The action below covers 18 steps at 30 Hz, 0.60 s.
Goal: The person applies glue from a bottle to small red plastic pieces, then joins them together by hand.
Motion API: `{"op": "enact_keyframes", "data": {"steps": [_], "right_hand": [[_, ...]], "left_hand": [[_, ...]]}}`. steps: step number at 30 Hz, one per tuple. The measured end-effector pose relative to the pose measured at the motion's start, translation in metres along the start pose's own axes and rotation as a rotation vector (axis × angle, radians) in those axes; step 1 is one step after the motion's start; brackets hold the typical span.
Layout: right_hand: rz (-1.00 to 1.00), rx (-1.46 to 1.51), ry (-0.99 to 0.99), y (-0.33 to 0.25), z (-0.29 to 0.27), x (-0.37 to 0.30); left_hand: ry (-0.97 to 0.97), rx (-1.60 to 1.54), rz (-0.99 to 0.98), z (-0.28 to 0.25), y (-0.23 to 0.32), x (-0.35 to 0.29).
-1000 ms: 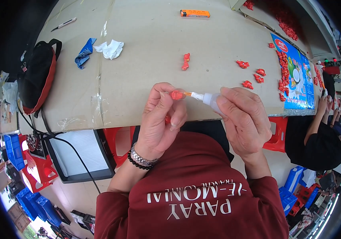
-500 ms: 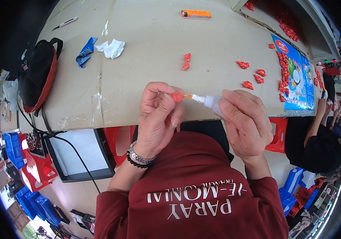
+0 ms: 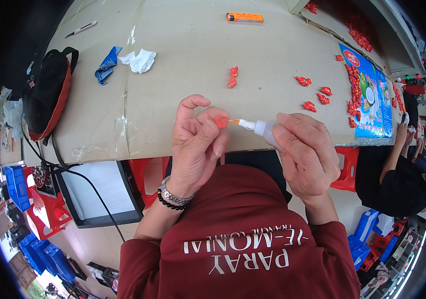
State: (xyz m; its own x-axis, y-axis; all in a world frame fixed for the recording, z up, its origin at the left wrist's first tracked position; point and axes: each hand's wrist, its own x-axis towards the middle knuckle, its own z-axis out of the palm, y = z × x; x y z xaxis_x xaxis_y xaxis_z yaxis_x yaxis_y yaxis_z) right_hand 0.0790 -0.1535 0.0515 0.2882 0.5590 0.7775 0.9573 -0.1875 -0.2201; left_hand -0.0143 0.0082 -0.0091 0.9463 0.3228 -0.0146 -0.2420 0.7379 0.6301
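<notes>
Between the thumb and fingers of my left hand (image 3: 197, 144) is a small red plastic piece (image 3: 220, 121), its index finger lifted and curled. My right hand (image 3: 310, 152) grips a small whitish squeeze bottle (image 3: 268, 130) on its side. The bottle's narrow orange tip (image 3: 234, 121) points left and meets the red piece, or nearly so; I cannot tell if they touch. Beyond my hands, two small red pieces (image 3: 233, 77) lie close together on the table (image 3: 173, 65). Several more red figures (image 3: 324, 95) are scattered to the right.
A blue printed sheet (image 3: 380, 107) at the right carries a row of red pieces. Farther back lies an orange marker-like stick (image 3: 244, 18). A white crumpled tissue (image 3: 141, 61), a blue cloth (image 3: 107, 66) and a black-red bag (image 3: 51, 94) are at left. Another person (image 3: 395, 174) sits at right.
My left index finger has lifted away from the red piece, while the thumb still holds it. The bottle and my right hand have barely moved.
</notes>
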Motion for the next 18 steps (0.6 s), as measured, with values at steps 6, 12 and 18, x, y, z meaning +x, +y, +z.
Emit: {"op": "enact_keyframes", "data": {"steps": [6, 12, 18], "right_hand": [[0.008, -0.003, 0.004, 0.0002, 0.0005, -0.0003], [-0.012, -0.025, -0.003, 0.0004, 0.0007, -0.0007], [-0.010, -0.035, -0.009, 0.0004, 0.0004, -0.0011]], "left_hand": [[0.041, -0.073, -0.050, 0.0018, 0.0013, -0.0016], [0.053, -0.066, -0.020, 0.0017, 0.0009, -0.0020], [0.096, -0.063, -0.003, 0.0013, 0.0009, -0.0034]]}}
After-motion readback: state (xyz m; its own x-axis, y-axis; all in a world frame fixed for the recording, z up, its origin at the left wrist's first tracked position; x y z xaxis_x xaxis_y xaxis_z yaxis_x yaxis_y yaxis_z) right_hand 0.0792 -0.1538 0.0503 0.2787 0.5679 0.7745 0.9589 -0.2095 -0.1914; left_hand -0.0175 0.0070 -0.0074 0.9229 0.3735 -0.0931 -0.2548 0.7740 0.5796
